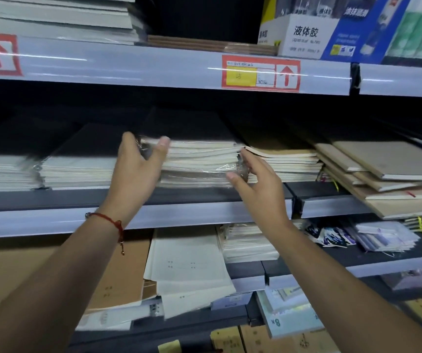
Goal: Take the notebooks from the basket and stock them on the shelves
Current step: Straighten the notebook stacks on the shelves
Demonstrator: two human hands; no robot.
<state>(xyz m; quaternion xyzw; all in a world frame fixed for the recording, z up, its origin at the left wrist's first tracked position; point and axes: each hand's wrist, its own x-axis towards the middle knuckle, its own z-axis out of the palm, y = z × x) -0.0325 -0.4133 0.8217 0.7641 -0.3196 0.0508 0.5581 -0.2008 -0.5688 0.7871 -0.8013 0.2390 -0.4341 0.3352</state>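
Both hands reach to the middle shelf [204, 215], one at each end of a plastic-wrapped stack of notebooks [199, 159] that lies flat on it with its page edges facing near. The left hand [138, 164] is spread against the stack's left end, thumb up near the top corner and fingers round the far side; a red string bracelet [113, 221] circles that wrist. The right hand [258, 179] is also spread, fingers straight along the stack's right end, thumb low against the front wrap. Whether either hand actually clamps the stack, I cannot tell.

On the same shelf, white-edged stacks [77, 171] sit just left of the held one, and tan-covered notebooks [283, 161] touch it on the right, with loose brown ones [383, 169] fanned out farther right. The upper shelf [153, 64] carries grey stacks at left and a white box with Chinese print [304, 36] at right, above a red and yellow price label [260, 73]. The lower shelf holds brown covers [113, 273] and pale sheets [189, 261].
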